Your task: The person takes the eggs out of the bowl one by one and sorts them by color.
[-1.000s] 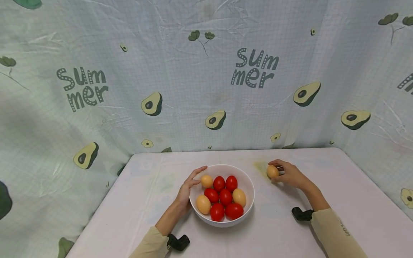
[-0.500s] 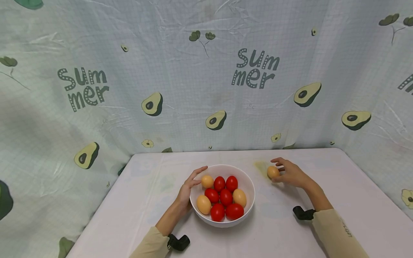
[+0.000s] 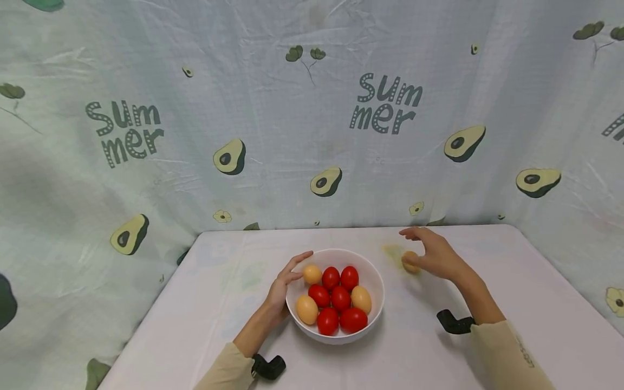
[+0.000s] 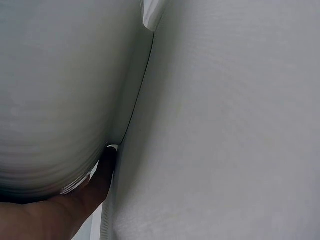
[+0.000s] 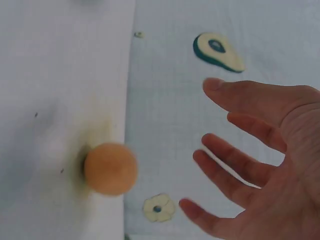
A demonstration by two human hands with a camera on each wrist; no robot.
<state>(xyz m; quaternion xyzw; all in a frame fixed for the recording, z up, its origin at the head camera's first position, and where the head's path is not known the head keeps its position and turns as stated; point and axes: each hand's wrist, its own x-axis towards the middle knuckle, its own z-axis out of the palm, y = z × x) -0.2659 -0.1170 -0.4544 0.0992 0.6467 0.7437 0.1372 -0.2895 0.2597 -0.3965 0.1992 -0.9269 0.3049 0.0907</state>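
My left hand (image 3: pixel 278 295) holds the left side of a white bowl (image 3: pixel 378 303), thumb at the rim and fingers reaching round the far side. In the left wrist view a finger (image 4: pixel 102 175) lies against the bowl's pale outer wall (image 4: pixel 55 100). Inside the bowl are several glossy red egg-shaped pieces (image 3: pixel 341 298) and 3 tan eggs (image 3: pixel 307 309). To the right, one more tan egg (image 5: pixel 111 169) rests on the table. My right hand (image 3: pixel 439 257) is raised by that egg, fingers spread and holding nothing; its thumb overlaps the egg in the head view.
A white-covered table (image 3: pixel 234 281) carries the bowl and the single egg. Beyond its far edge hangs a pale curtain (image 3: pixel 273 119) printed with avocados. Each wrist wears a black camera mount, such as the right one (image 3: pixel 454 323). A yellowish stain (image 3: pixel 394 252) lies beside the lone egg.
My right hand has let go of the tan egg and risen from it, its fingers opening away. The egg stays on the table. My left hand and the bowl have not moved.
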